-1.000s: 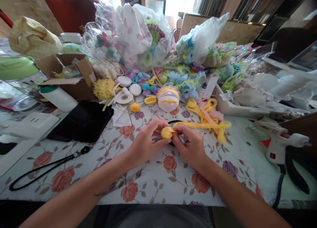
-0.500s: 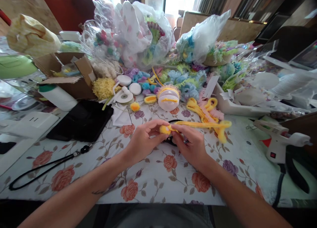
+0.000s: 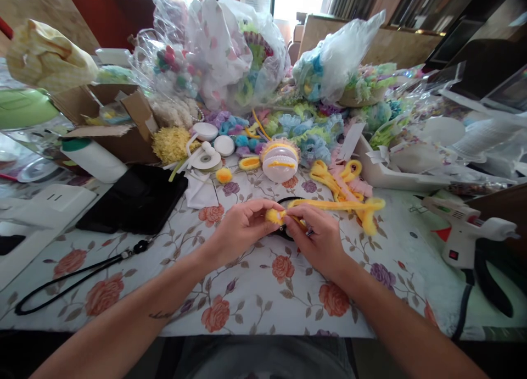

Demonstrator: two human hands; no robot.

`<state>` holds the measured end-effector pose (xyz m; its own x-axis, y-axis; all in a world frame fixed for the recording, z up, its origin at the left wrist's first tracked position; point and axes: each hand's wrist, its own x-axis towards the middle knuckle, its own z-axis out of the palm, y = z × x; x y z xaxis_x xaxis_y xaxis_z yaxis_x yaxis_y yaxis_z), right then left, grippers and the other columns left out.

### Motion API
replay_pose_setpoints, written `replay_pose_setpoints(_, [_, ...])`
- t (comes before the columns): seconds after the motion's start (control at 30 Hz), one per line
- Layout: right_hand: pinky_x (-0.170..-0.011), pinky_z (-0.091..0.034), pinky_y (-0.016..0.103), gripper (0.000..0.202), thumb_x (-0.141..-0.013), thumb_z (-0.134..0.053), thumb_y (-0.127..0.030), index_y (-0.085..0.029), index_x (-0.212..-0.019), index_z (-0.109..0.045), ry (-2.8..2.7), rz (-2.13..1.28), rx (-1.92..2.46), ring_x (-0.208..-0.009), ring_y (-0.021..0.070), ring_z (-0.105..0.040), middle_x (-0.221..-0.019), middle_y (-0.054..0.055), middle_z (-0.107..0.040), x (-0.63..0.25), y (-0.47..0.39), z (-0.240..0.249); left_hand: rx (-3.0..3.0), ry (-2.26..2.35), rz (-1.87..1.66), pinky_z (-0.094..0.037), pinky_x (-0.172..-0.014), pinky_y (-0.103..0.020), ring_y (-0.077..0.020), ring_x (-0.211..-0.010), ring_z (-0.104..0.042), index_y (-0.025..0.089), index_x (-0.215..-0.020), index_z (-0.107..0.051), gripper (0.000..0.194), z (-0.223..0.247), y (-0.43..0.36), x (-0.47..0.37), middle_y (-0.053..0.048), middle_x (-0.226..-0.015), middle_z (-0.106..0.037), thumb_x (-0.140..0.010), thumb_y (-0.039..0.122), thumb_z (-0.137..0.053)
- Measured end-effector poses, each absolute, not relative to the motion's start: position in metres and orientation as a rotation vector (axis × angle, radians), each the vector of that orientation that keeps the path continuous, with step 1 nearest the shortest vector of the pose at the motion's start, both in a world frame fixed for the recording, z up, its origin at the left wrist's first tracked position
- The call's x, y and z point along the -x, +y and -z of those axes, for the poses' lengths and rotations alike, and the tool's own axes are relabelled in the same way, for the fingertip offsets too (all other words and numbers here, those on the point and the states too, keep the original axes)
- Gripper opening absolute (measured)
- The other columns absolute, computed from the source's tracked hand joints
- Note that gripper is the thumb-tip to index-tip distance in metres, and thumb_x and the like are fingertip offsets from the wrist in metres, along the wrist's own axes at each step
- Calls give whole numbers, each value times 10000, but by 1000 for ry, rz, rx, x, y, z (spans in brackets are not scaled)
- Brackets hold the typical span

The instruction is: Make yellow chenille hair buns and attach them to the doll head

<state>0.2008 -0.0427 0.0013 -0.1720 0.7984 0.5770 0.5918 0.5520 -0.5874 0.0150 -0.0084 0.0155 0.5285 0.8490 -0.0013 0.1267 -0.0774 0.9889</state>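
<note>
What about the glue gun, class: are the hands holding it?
No, the glue gun sits off to the right, while the left hand and right hand hold yellow fluff between them.

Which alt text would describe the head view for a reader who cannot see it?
A person's left hand and right hand hold a small fuzzy yellow piece over a flowered tablecloth. Beyond them are a yellow pompom and stuffed plastic bags; a white glue gun lies at far right.
</note>
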Motion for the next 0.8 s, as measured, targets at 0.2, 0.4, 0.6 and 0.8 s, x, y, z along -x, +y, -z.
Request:
replay_pose_setpoints(0.2, [-597, -442, 274, 119, -912, -518, -223, -206, -811, -580, -1826, -388, 1201, -662, 147, -550, -720, 18, -596, -199, -42, -4, -1391, 813, -770, -527, -782, -266, -201, -1013, -629, 192, -1179, -581, 397, -18, -9, -17, -84, -1137, -653, -806, 288, -680])
replay_pose_setpoints(0.4, [-619, -458, 280, 108, -903, -553, -248, -203, -836, -625, -1808, -526, 1192, -671, 151, -571, -727, 16, -623, -201, -42, -6, -1339, 918, -785, -538, -789, -306, -199, -894, -662, 165, -1025, -667, 299, -21, -10, -19, -68, -960, -706, -792, 350, -695])
replay_pose_setpoints(0.6, [-595, -484, 263, 154, -906, -571, -324, -209, -873, -667, -1713, -831, 1231, -678, 151, -619, -785, 23, -677, -207, -40, -7, -1567, 965, -788, -523, -851, -323, -223, -1024, -625, 185, -1073, -698, 306, -18, -8, -17, -86, -1165, -645, -853, 381, -617])
replay_pose_setpoints(0.8, [-541, -455, 250, 161, -886, -586, -327, -195, -832, -661, -1688, -859, 1297, -659, 154, -607, -738, 28, -666, -204, -40, -6, -1616, 968, -764, -545, -769, -303, -203, -932, -653, 175, -1138, -640, 347, -12, -8, -18, -90, -1098, -669, -843, 358, -625])
